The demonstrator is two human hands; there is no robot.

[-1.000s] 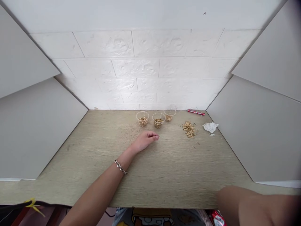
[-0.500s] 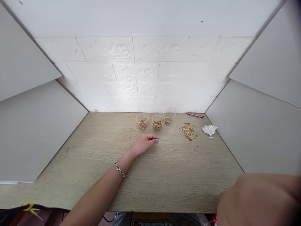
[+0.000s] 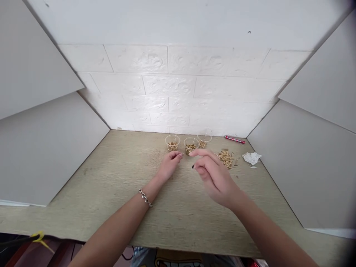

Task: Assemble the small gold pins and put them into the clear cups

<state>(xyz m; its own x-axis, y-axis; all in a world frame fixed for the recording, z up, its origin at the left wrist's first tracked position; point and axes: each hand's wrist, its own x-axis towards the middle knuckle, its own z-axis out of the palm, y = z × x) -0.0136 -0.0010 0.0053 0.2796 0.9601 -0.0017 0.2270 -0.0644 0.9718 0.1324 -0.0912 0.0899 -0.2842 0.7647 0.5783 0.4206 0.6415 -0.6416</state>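
My left hand [image 3: 169, 165], with a chain bracelet [image 3: 145, 198] on the wrist, is closed in a pinch. A tiny shiny metal piece [image 3: 183, 154] pokes out at its fingertips, too small to name. To its right, my right hand [image 3: 217, 176] hovers above the table, its index finger stretched toward the left and the other fingers loosely bent. I see nothing held in it; a small dark spot shows at one fingertip. Just beyond both hands stand clear plastic cups, a left cup [image 3: 172, 142] and a middle cup [image 3: 191, 145], holding small gold-coloured metal parts.
Behind the middle cup is a third clear cup [image 3: 204, 139] with similar parts. A pile of thin gold-coloured pins [image 3: 226, 159] lies right of my right hand, partly behind it. Farther right are a red pen-like tube [image 3: 235, 139] and crumpled white plastic [image 3: 251, 158]. Panels flank the table [image 3: 111, 178].
My right hand has come from the lower right edge to the middle, beside my left hand. The left hand keeps its pinch and has shifted slightly left. The camera view has tilted a little.
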